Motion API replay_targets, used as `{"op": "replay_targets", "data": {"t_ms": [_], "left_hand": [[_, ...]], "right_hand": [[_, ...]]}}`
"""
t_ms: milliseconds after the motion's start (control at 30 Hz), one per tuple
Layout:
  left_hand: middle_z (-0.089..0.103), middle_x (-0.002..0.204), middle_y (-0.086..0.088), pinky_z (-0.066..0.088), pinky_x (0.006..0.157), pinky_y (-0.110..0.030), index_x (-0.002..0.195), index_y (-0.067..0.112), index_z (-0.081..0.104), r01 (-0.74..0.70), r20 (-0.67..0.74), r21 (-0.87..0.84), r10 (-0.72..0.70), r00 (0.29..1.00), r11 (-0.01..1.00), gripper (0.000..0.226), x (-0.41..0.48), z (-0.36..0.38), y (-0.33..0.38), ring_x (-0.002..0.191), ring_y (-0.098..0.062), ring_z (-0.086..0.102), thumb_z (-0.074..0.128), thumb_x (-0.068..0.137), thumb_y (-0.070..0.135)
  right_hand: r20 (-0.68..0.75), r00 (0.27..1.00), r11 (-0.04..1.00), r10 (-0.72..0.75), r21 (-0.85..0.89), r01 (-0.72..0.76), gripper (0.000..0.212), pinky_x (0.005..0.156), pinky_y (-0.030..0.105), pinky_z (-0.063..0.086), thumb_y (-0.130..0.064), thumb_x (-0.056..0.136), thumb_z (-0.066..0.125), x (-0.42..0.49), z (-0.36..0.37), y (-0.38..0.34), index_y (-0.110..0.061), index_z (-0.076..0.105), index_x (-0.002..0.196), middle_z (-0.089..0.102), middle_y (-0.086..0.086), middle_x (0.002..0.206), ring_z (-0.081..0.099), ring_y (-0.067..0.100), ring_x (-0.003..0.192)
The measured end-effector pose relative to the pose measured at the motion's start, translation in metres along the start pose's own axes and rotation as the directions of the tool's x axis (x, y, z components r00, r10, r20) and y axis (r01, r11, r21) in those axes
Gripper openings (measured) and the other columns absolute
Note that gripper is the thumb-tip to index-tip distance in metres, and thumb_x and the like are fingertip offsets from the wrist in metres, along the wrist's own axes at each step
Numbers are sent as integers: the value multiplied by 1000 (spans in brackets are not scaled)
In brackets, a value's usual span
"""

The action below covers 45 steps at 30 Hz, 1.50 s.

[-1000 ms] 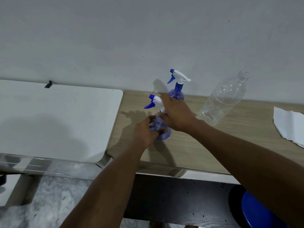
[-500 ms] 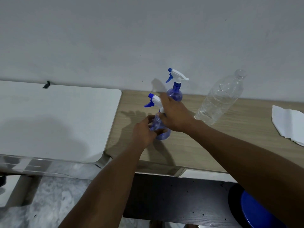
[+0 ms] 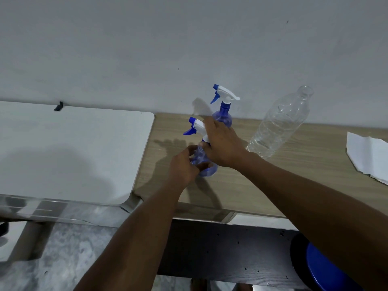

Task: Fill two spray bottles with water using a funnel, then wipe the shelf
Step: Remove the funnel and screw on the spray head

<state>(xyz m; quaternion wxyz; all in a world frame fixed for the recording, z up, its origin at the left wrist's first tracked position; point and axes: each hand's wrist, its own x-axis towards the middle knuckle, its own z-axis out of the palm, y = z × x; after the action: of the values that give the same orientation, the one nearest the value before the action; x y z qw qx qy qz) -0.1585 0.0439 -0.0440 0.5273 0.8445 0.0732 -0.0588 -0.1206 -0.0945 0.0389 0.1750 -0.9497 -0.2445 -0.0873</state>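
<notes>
The left hand (image 3: 184, 164) holds the round belly of the near spray bottle (image 3: 206, 169) on the wooden shelf (image 3: 294, 175). The right hand (image 3: 222, 143) wraps its neck. Behind stands another spray bottle (image 3: 222, 116); right, a clear water bottle (image 3: 279, 124).

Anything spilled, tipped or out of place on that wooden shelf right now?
No spill or damage shows. The clear water bottle has no cap, and its lean may be lens distortion. Both spray bottles are upright: the left hand holds the near spray bottle, the right hand its neck; the far spray bottle stands behind. No funnel is visible.
</notes>
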Motion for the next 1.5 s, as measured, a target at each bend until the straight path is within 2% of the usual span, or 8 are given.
{"op": "replay_targets", "data": {"t_ms": [200, 333, 467, 767, 933, 1033, 1200, 1500], "left_hand": [[69, 110, 10, 51, 83, -20, 114, 22, 65, -35, 64, -13, 36, 997, 999, 55, -1, -13, 9, 98, -8, 65, 92, 67, 32], [75, 106, 6, 55, 93, -34, 114, 20, 72, -1, 289, -11, 4, 957, 1000, 67, -2, -29, 25, 100, -10, 69, 92, 57, 49], [76, 106, -2, 58, 90, -35, 118, 18, 69, 158, 442, -103, -97, 892, 982, 54, -14, -27, 42, 99, -23, 72, 90, 70, 31], [73, 111, -1, 56, 91, -32, 124, 19, 63, 337, 596, -40, -248, 764, 941, 60, -29, -21, 44, 98, -17, 70, 88, 72, 34], [73, 107, -11, 52, 73, -29, 113, 15, 69, 361, 129, 78, -369, 921, 929, 30, -12, -67, -5, 86, -22, 69, 75, 84, 16], [70, 113, -9, 57, 89, -34, 98, 26, 69, 369, -42, 103, -367, 929, 924, 19, -5, -91, -32, 98, -26, 70, 73, 81, 20], [68, 115, -9, 55, 92, -35, 108, 22, 69, 353, -60, 164, -348, 936, 921, 26, -4, -95, -42, 101, -27, 68, 70, 82, 21], [67, 114, -4, 55, 96, -39, 107, 28, 67, 315, -21, 200, -317, 948, 928, 28, -5, -87, -37, 103, -25, 67, 67, 79, 25]], "right_hand": [[37, 980, 928, 198, 313, -199, 38, 65, 28, 49, -26, 76, 81, -2, -5, 6, -17, 54, 102, 60, -6, 86, 57, 12, 72], [107, 939, 619, 326, 726, -298, 30, 68, 25, 51, -35, 81, 79, -6, -19, 10, -17, 63, 99, 67, -2, 85, 63, 8, 72], [223, 927, 395, 301, 856, -334, 33, 78, 38, 54, -47, 82, 72, -15, -27, 6, -23, 70, 105, 70, 15, 96, 64, 19, 81], [255, 887, 547, 385, 711, -442, 26, 64, 20, 43, -29, 97, 60, -30, -27, 16, -11, 71, 82, 65, -13, 61, 56, -3, 55], [530, 795, 369, 295, 705, -606, 24, 78, 47, 61, -19, 93, 67, -51, -30, 46, -1, 67, 109, 71, 18, 103, 70, 24, 99], [656, 719, 442, 230, 587, -678, 27, 68, 38, 61, -17, 93, 65, -66, -27, 53, 7, 66, 104, 71, 21, 99, 70, 27, 96], [605, 737, 581, 301, 497, -645, 31, 54, 29, 52, -18, 88, 64, -74, -22, 55, 11, 65, 79, 67, 21, 71, 64, 30, 66], [580, 783, 638, 226, 519, -569, 29, 55, 21, 51, -17, 93, 62, -73, -27, 53, 7, 66, 78, 70, 19, 73, 66, 28, 68]]}}
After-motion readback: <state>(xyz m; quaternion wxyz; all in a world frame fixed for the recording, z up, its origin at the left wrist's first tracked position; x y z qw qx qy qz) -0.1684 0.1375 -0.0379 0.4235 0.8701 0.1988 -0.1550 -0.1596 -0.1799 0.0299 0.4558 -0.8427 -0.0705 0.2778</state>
